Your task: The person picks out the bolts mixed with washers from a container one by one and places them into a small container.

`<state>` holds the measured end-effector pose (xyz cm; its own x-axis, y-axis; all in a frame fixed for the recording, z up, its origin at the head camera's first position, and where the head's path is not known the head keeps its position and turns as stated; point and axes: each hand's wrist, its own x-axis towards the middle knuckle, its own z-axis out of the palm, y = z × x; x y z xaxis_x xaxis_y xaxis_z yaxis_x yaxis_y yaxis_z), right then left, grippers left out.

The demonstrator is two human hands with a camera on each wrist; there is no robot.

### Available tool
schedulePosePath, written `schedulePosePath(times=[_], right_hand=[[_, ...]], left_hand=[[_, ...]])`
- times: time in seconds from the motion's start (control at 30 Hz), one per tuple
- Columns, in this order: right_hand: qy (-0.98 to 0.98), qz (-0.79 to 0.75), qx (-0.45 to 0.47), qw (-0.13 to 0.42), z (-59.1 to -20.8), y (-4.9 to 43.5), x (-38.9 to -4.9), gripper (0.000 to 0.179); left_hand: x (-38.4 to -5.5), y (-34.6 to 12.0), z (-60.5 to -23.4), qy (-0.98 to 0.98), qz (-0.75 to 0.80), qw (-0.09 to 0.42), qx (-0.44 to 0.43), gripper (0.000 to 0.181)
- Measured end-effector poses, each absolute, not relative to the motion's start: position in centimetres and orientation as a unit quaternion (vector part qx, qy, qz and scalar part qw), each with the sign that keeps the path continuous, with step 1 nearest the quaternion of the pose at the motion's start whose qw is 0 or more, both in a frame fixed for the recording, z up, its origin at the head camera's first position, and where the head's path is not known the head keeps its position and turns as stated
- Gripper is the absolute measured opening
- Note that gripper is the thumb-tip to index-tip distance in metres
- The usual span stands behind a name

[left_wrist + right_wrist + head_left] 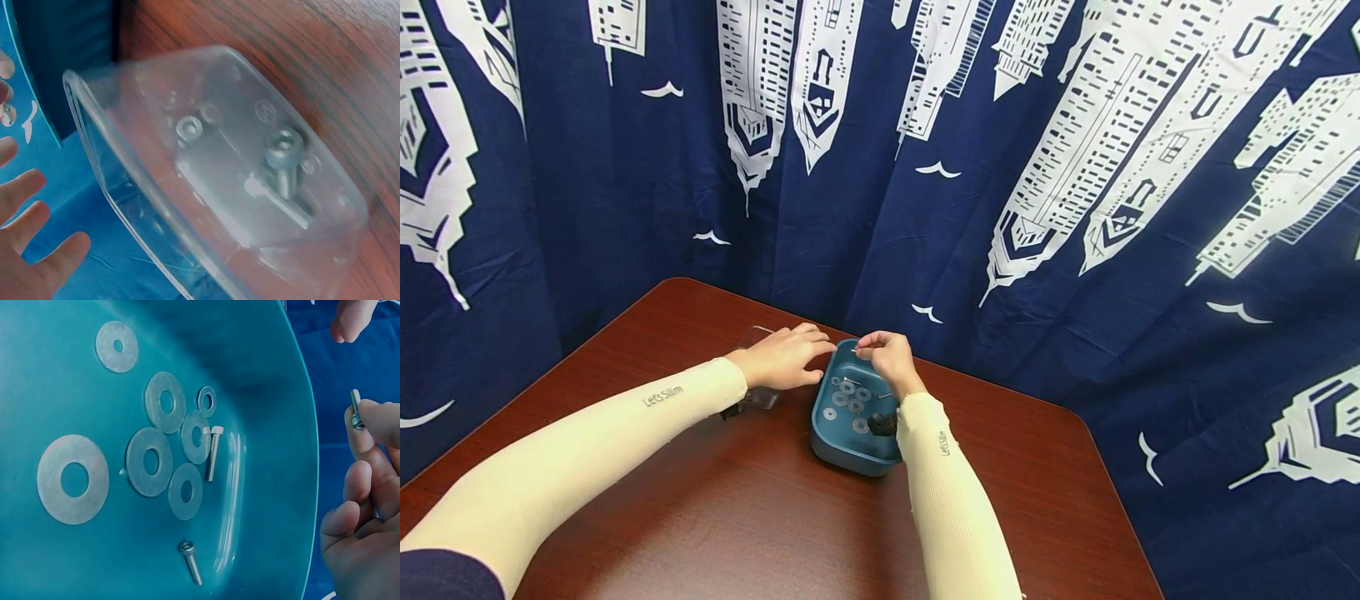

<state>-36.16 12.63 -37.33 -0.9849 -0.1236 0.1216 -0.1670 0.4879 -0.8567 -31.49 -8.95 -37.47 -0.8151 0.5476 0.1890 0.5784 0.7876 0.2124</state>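
My right hand (889, 360) pinches a small socket-head bolt (356, 409) between thumb and index finger, over the far end of a blue bin (850, 454). My left hand (784, 358) holds nothing. Its fingers are spread and loosely bent, with the fingertips at the bin's left rim. On the bin floor lie several flat washers (73, 479) of different sizes. A bolt (214, 456) lies beside the clustered washers, and another bolt (191, 562) lies apart from them. Under my left wrist is a clear plastic container (156, 206) with bolts (285, 159) inside.
The bin and the clear container stand side by side on a brown wooden table (737, 500), near its far edge. Behind the table hangs a dark blue curtain (850, 208) with white building prints. A dark wrist-camera mount (882, 423) on my right wrist overlaps the bin.
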Motion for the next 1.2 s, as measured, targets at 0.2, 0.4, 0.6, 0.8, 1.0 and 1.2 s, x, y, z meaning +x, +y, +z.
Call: schedulePosePath(times=[0.2, 0.4, 0.6, 0.8, 1.0, 1.2], right_hand=[[-0.860, 0.502, 0.094, 0.010, -36.8, 11.9, -36.0, 0.005], [-0.858, 0.503, 0.103, 0.007, -36.5, 11.4, -36.0, 0.005], [-0.851, 0.511, 0.119, 0.004, -36.6, 10.8, -35.9, 0.005], [-0.846, 0.518, 0.126, 0.001, -36.7, 10.1, -36.0, 0.006], [-0.845, 0.517, 0.138, -0.007, -36.7, 9.4, -36.1, 0.005], [-0.844, 0.516, 0.143, -0.023, -36.8, 8.8, -36.1, 0.006]], left_hand=[[-31.3, -10.2, -37.4, -0.945, -0.130, 0.067, -0.293, 0.053], [-31.2, -11.6, -37.6, -0.945, -0.131, 0.082, -0.288, 0.052], [-30.9, -12.9, -37.5, -0.944, -0.135, 0.100, -0.284, 0.051], [-30.7, -14.0, -37.6, -0.943, -0.135, 0.116, -0.283, 0.049], [-30.6, -15.0, -37.6, -0.944, -0.136, 0.120, -0.276, 0.050], [-30.4, -15.8, -37.7, -0.946, -0.135, 0.120, -0.268, 0.050]])
